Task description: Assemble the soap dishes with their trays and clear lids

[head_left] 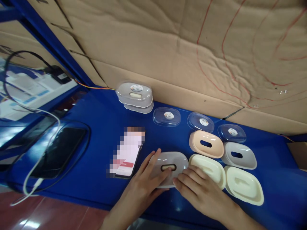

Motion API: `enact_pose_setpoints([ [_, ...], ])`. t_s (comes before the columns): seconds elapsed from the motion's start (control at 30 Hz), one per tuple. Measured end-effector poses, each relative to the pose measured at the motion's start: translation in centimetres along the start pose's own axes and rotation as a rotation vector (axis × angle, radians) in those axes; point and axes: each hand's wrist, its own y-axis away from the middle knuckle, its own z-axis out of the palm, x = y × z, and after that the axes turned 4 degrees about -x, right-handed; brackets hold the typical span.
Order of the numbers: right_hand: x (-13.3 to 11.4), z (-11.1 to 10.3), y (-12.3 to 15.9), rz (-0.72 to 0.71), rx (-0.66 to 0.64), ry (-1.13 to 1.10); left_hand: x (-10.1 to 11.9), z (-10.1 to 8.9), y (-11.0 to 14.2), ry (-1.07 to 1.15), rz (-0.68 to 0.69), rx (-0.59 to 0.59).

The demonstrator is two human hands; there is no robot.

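Note:
A grey oval soap dish (165, 158) with a slot in its middle sits near the front of the blue table. Its slot shows a cream piece underneath. My left hand (146, 179) grips the dish's left side, thumb at the front edge and a fingertip pressed at the slot. Curled fingers of my right hand (199, 188) hold its right edge. Just right of it stand a cream base (216, 164), partly covered by my right hand, and another cream base (244, 185). Behind these are a peach slotted tray (213, 145) and a grey slotted tray (242, 156).
Along the cardboard wall (153, 57) lie clear lids with round labels: a left lid (160, 118), a middle lid (194, 121) and a right lid (225, 135). A stack of lidded dishes (141, 100) stands at back left. A lit phone (127, 153), black phone (64, 150) and white cable (35, 166) lie left.

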Motion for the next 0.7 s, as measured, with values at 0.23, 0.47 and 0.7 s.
enact_pose_setpoints([
  [0.23,-0.3,0.8,0.3,0.025,-0.006,-0.017,-0.2,0.0,0.5,-0.035,0.026,-0.034],
  [0.47,-0.1,1.1,0.7,0.022,0.0,-0.053,-0.1,-0.1,0.5,-0.017,-0.03,-0.05],
  [0.7,-0.2,1.4,0.6,0.0,0.051,-0.023,-0.1,0.4,0.5,0.104,-0.161,-0.028],
])
